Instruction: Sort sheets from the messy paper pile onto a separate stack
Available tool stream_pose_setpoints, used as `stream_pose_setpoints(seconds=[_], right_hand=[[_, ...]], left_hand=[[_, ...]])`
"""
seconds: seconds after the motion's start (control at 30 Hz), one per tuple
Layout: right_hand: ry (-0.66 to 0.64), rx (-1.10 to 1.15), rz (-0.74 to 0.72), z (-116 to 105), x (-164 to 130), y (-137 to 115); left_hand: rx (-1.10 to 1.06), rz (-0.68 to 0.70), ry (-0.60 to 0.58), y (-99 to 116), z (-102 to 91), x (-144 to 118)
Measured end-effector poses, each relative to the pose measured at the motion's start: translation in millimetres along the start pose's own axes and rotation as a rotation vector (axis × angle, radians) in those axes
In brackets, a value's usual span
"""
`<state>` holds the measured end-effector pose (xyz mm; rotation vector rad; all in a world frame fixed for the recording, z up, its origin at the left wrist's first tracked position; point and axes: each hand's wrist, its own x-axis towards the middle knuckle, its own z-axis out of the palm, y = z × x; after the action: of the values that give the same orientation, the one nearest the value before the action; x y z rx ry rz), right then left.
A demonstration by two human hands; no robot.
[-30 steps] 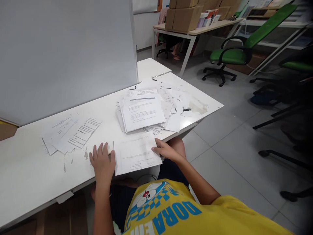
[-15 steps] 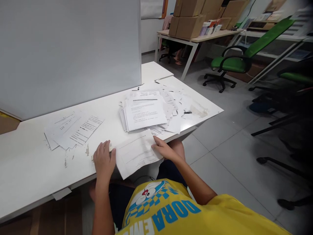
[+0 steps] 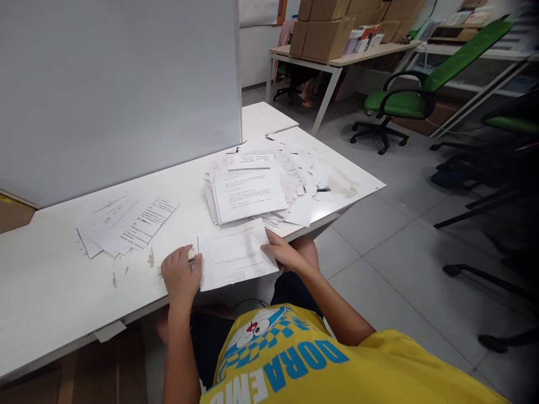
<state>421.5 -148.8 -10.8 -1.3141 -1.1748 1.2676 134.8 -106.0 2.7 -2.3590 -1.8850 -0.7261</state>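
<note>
— Near the front edge of the white counter (image 3: 50, 292) we have one sheet of paper (image 3: 236, 255). Where are our hands?

— Our left hand (image 3: 181, 273) lies flat by the sheet's left edge. It rests on a small pale thing (image 3: 192, 255). We cannot tell what that thing is.

— And the other one?

— Our right hand (image 3: 283, 252) presses its fingers down on the sheet's right edge. Both hands are flat and open. Neither one grips the sheet.

— What else is close?

— A big messy pile of papers (image 3: 248, 191) sits just behind the sheet. A smaller pile (image 3: 124, 224) lies off to the left. A grey board (image 3: 118, 90) stands up at the back.

— How do we do this part well?

— We think we should keep the sheet flat and hold it down softly. Part of it seems to hang over the counter's edge, so it could slip off. We should press gently, so the paper does not crease.
</note>
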Motion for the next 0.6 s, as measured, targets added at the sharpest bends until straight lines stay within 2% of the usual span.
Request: stream_pose_setpoints(seconds=[0.13, 0.3, 0.47, 0.6], right_hand=[[-0.009, 0.043, -0.001, 2.3, 2.3, -5.6], [-0.102, 0.290, 0.003, 1.0, 1.1, -10.6], [-0.150, 0.430, 0.007, 2.7, 1.6, -2.2], [-0.161, 0.419, 0.019, 5.3, 3.2, 5.9]], left_hand=[[0.041, 0.017, 0.021, 0.9, 3.4, 0.5], [0.074, 0.029, 0.009, 0.4, 4.3, 0.2], [0.067, 0.024, -0.001, 1.2, 2.6, -0.2], [0.054, 0.027, -0.001, 0.5, 3.4, 0.5]])
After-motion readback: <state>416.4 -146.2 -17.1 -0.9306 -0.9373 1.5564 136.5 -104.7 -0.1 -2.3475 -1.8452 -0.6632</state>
